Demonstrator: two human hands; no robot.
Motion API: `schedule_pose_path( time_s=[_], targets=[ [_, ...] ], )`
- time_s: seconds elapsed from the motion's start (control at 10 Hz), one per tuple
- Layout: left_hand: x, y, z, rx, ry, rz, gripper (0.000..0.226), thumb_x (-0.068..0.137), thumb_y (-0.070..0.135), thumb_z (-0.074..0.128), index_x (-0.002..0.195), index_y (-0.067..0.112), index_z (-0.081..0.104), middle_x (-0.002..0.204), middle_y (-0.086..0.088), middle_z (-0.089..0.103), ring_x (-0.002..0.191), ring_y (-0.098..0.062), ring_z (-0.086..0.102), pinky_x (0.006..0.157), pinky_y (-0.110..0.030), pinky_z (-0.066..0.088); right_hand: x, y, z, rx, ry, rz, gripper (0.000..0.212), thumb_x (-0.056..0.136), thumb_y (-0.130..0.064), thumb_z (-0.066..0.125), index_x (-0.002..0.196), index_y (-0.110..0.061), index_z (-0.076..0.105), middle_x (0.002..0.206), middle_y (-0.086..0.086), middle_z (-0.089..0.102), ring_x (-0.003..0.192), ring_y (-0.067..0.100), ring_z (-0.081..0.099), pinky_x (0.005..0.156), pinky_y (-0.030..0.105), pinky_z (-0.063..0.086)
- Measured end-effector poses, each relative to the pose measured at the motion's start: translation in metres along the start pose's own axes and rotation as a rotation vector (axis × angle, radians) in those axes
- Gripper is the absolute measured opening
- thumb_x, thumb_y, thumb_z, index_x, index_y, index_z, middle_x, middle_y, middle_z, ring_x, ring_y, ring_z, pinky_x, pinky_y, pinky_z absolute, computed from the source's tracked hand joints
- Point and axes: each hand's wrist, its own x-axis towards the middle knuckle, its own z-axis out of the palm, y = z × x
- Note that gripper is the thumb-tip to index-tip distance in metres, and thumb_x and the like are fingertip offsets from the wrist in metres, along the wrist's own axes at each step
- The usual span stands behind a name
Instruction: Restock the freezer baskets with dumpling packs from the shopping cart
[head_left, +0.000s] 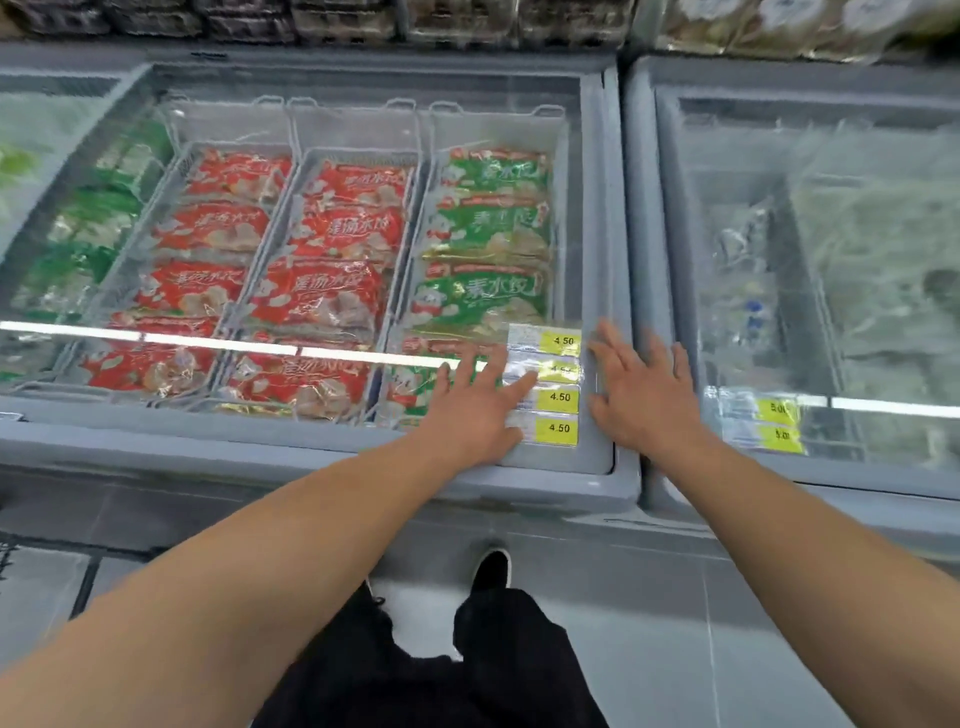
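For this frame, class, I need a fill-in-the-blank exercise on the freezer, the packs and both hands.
1. The rightmost basket holds packs coloured ____.
2. The two baskets left of it hold red packs, so red fills ____ baskets.
3. Both the left hand and the right hand rest with fingers ____ on the freezer lid.
4. The yellow price tags near the left hand read ____.

Missing words: green; two; spread; 4.50

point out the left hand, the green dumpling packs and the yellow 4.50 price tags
left hand (475, 410): head view, on the back of the hand lying flat on the freezer lid.
green dumpling packs (480, 296): head view, on the printed front of a near pack.
yellow 4.50 price tags (559, 397): head view, on the third tag down.
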Motion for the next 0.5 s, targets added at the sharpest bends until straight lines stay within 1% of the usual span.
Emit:
schedule_pose_path(
  time_s=[0.1, 0.2, 0.3, 0.4, 0.5],
  targets=[
    [0.001, 0.008, -0.003, 0.022, 0.017, 0.006, 0.077, 0.096, 0.055, 0.049, 0.156, 0.046, 0.002, 0.167, 0.002, -0.013, 0.152, -0.036, -0.015, 0.120, -0.063, 0.002, -0.002, 0.001, 0.001, 0.045, -0.001, 0.011, 0.062, 0.100, -0.032, 0.034, 0.156, -0.029, 0.007, 0.164, -0.016, -0.015, 0.152, 0.028, -0.009, 0.122, 0.052, 0.000],
    [0.001, 0.008, -0.004, 0.009, 0.005, 0.013, 0.077, 0.096, 0.054, 0.050, 0.156, 0.045, 0.003, 0.167, 0.001, -0.013, 0.152, -0.036, -0.014, 0.119, -0.062, 0.002, -0.005, -0.004, 0.000, 0.050, -0.019, 0.041, 0.063, 0.102, -0.028, 0.034, 0.157, -0.027, 0.002, 0.162, -0.015, -0.021, 0.152, 0.028, -0.009, 0.123, 0.050, 0.002],
    [0.002, 0.004, -0.006, -0.014, -0.003, 0.015, 0.077, 0.094, 0.055, 0.051, 0.156, 0.044, 0.006, 0.167, 0.001, -0.010, 0.152, -0.036, -0.011, 0.120, -0.061, 0.003, -0.007, -0.008, -0.005, 0.005, -0.040, 0.058, 0.065, 0.102, -0.027, 0.034, 0.158, -0.024, 0.002, 0.163, -0.013, -0.021, 0.152, 0.029, -0.010, 0.123, 0.049, 0.002],
    [-0.005, -0.001, -0.011, -0.068, 0.025, 0.024, 0.073, 0.094, 0.052, 0.051, 0.157, 0.036, 0.018, 0.168, -0.003, 0.002, 0.153, -0.034, -0.001, 0.120, -0.061, 0.007, -0.009, -0.025, -0.016, 0.020, -0.044, 0.101, 0.065, 0.098, -0.026, 0.041, 0.157, -0.018, 0.015, 0.166, -0.005, -0.004, 0.152, 0.030, -0.009, 0.123, 0.047, 0.002],
    [-0.018, -0.022, -0.019, -0.128, 0.119, -0.053, 0.070, 0.095, 0.050, 0.052, 0.155, 0.025, 0.026, 0.165, -0.009, 0.015, 0.151, -0.035, 0.013, 0.121, -0.058, 0.015, -0.015, -0.052, -0.030, 0.046, -0.031, 0.108, 0.064, 0.095, -0.027, 0.046, 0.153, -0.012, 0.025, 0.163, 0.002, 0.016, 0.152, 0.031, -0.002, 0.123, 0.046, 0.007]
  ],
)
